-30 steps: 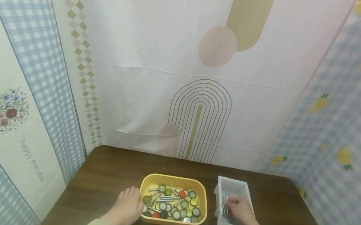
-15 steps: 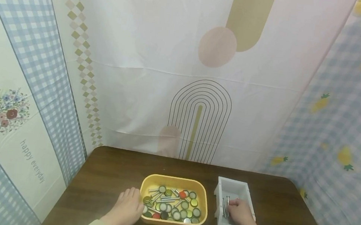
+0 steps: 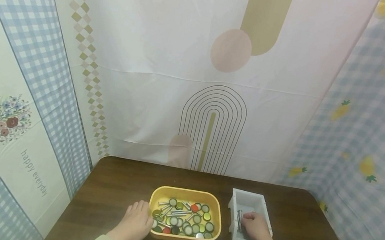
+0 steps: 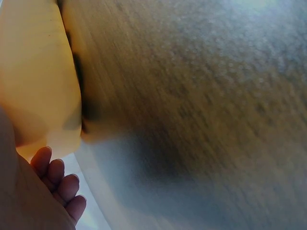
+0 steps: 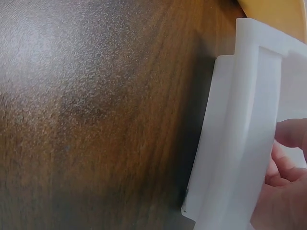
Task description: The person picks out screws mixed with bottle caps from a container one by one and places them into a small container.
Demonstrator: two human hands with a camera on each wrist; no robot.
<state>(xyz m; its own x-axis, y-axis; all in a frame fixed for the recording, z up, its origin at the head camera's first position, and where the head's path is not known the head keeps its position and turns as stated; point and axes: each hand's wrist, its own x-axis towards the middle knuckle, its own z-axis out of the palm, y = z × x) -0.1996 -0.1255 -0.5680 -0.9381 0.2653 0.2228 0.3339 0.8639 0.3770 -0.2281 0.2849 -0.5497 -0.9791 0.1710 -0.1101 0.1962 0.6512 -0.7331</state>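
Observation:
A yellow tub (image 3: pixel 187 192) stands mid-table with bottle caps (image 3: pixel 187 230) in gold, red, dark and silver, mixed with long metal bolts (image 3: pixel 178 213). My left hand (image 3: pixel 134 222) rests against the tub's left side; in the left wrist view its fingers (image 4: pixel 68 187) are loosely bent beside the wall, the thumb hidden. Inside the white bin (image 3: pixel 250 193) to the right, my right hand (image 3: pixel 257 229) reaches low, its fingertips just beside a few bolts (image 3: pixel 239 221) lying lengthwise. The right wrist view shows thumb (image 5: pixel 292 133) and fingers bent behind the bin wall, with nothing visible between them.
A dark brown wooden table (image 3: pixel 124 177) carries both containers, with a strip of tabletop between them. A patterned white cloth (image 3: pixel 151 107) hangs behind the table's back edge. Checked cloths hang at both sides.
The bolt that stood out at my right fingertips has gone down beside the other bolts in the white bin. My left hand and the tub have not moved.

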